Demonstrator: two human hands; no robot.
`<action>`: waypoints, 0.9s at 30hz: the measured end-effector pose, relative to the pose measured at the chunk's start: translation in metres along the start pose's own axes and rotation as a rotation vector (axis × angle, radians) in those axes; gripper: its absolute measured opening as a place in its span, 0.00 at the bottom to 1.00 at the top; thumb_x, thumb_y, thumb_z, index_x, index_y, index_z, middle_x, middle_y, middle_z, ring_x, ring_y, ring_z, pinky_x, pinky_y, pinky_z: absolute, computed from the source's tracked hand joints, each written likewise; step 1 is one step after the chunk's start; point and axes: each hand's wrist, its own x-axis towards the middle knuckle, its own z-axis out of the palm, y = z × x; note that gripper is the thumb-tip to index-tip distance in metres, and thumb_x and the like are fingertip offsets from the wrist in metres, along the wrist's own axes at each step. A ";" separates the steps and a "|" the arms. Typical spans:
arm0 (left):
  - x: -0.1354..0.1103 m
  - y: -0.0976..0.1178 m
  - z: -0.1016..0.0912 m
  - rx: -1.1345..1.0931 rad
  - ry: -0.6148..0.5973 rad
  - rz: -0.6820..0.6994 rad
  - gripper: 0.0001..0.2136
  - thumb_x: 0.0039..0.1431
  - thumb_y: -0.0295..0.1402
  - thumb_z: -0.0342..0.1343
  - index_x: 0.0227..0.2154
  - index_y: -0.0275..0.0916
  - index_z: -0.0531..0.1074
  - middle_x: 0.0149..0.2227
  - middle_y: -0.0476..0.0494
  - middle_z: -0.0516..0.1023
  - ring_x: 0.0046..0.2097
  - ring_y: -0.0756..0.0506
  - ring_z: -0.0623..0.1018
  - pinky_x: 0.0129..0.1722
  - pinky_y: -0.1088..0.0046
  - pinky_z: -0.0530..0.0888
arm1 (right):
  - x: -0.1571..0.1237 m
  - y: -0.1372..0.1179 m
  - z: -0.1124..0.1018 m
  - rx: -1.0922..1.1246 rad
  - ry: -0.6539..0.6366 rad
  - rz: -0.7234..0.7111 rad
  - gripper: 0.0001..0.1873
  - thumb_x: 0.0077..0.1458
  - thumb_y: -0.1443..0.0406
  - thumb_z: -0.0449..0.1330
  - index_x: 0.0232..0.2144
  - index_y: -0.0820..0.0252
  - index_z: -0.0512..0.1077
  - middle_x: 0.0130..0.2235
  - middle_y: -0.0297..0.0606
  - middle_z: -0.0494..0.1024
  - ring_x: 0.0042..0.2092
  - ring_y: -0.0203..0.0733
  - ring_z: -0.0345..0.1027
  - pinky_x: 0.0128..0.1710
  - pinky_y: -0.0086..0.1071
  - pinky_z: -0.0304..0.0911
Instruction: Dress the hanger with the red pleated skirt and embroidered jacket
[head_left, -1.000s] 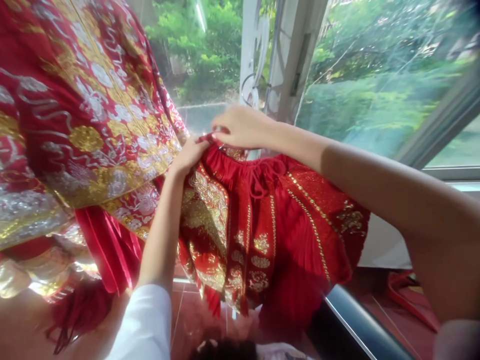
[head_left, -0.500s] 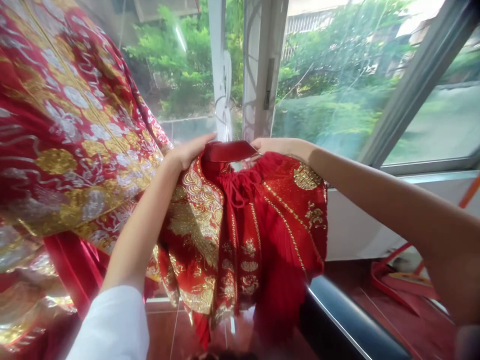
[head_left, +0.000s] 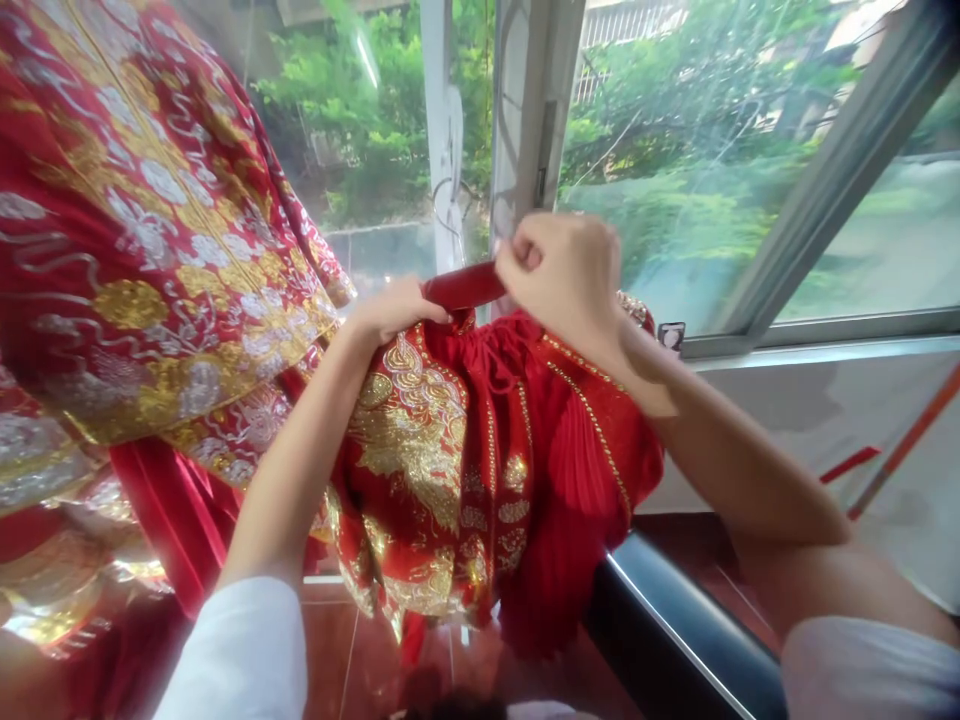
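A red skirt with gold and silver embroidery and beaded lines hangs in front of me. At its top, my left hand is closed on the left end of the smooth red waistband. The band's right end disappears under my right hand, which is raised, knuckles up, with its fingers curled in. Those fingertips are partly hidden. A red drawstring bow dangles just below the band. Behind the band rises a thin hanger hook.
To the left hangs a large red robe with gold and silver flowers. Sliding windows fill the back. A black padded bench stands low on the right, above a red tiled floor. An orange pole leans at far right.
My right hand has lifted and turned over, its fingers now curled at the band's end. The waistband's right side has risen with it. My left hand keeps its hold, slightly further right.
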 end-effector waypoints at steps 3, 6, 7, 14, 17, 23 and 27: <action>0.001 0.000 0.001 -0.174 -0.135 -0.081 0.09 0.39 0.25 0.58 0.28 0.32 0.76 0.28 0.40 0.77 0.33 0.44 0.78 0.39 0.62 0.77 | -0.036 -0.015 0.019 0.025 -0.084 0.037 0.18 0.60 0.57 0.53 0.29 0.62 0.75 0.33 0.47 0.74 0.41 0.49 0.66 0.42 0.44 0.60; 0.002 0.000 0.001 -0.230 -0.128 -0.091 0.09 0.38 0.26 0.59 0.27 0.33 0.76 0.26 0.42 0.75 0.33 0.44 0.77 0.39 0.62 0.76 | -0.051 -0.026 0.040 -0.003 -0.080 0.106 0.17 0.58 0.57 0.55 0.30 0.64 0.77 0.38 0.51 0.75 0.47 0.55 0.65 0.49 0.50 0.57; 0.002 -0.001 0.000 -0.228 -0.132 -0.092 0.09 0.38 0.27 0.59 0.27 0.34 0.76 0.26 0.43 0.75 0.33 0.44 0.77 0.39 0.62 0.76 | -0.051 -0.028 0.044 -0.007 -0.081 0.140 0.16 0.58 0.58 0.55 0.30 0.64 0.77 0.38 0.52 0.75 0.48 0.56 0.65 0.50 0.50 0.56; -0.009 0.004 0.003 0.064 0.077 -0.080 0.09 0.40 0.30 0.60 0.29 0.35 0.76 0.29 0.39 0.76 0.33 0.41 0.76 0.36 0.62 0.74 | -0.040 -0.015 0.040 0.122 -0.103 0.279 0.14 0.56 0.70 0.50 0.27 0.63 0.75 0.34 0.47 0.76 0.36 0.44 0.67 0.40 0.39 0.60; -0.019 0.017 0.010 0.325 0.326 0.124 0.25 0.39 0.28 0.63 0.46 0.37 0.73 0.44 0.33 0.77 0.48 0.36 0.75 0.47 0.59 0.72 | -0.040 -0.008 0.042 0.191 -0.025 0.323 0.15 0.57 0.69 0.50 0.24 0.61 0.73 0.32 0.44 0.77 0.34 0.42 0.67 0.39 0.38 0.59; -0.007 0.041 0.038 0.735 0.207 0.523 0.29 0.51 0.22 0.56 0.59 0.42 0.65 0.56 0.34 0.70 0.62 0.34 0.64 0.63 0.52 0.56 | -0.040 -0.013 0.042 0.235 -0.063 0.304 0.12 0.54 0.68 0.53 0.24 0.61 0.74 0.31 0.43 0.79 0.34 0.43 0.69 0.38 0.36 0.60; 0.015 0.043 0.049 0.913 0.112 0.507 0.21 0.60 0.21 0.44 0.53 0.35 0.70 0.45 0.32 0.75 0.49 0.38 0.75 0.56 0.55 0.63 | -0.042 -0.015 0.031 0.184 -0.136 0.256 0.13 0.55 0.69 0.53 0.23 0.61 0.75 0.30 0.44 0.78 0.32 0.44 0.69 0.36 0.37 0.60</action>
